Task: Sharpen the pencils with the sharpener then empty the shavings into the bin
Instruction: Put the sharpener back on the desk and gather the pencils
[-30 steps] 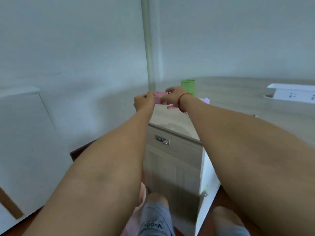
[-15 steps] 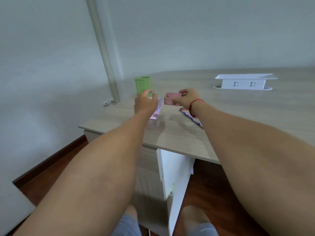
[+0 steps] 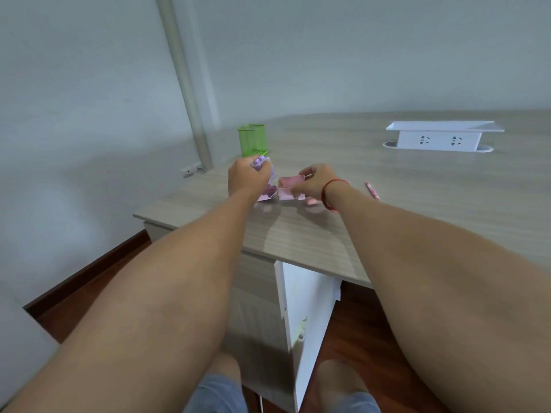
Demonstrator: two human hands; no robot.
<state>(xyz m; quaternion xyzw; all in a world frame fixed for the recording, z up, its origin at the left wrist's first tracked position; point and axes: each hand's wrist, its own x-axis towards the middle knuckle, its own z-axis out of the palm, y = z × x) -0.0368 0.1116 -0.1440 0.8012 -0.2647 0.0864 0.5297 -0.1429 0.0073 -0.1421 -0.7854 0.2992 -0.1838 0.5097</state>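
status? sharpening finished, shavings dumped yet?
Done: can't confirm; no bin or shavings in view. In hand: the left hand grips the purple sharpener body, and the right hand holds its pink drawer just beside it above the desk, seemingly apart. Left: apparently rejoining them. One pencil lies on the desk; the green cup looks empty.

Both arms reach forward, left hand (image 3: pixel 246 177) fisted, right hand (image 3: pixel 316 181) in a pinching grip (fingers curled).

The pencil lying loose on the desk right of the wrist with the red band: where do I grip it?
Pinch the pencil mid-shaft from above, fingers across its width. It lies flat on the desk, angled away, nothing touching it, just right of the right hand.
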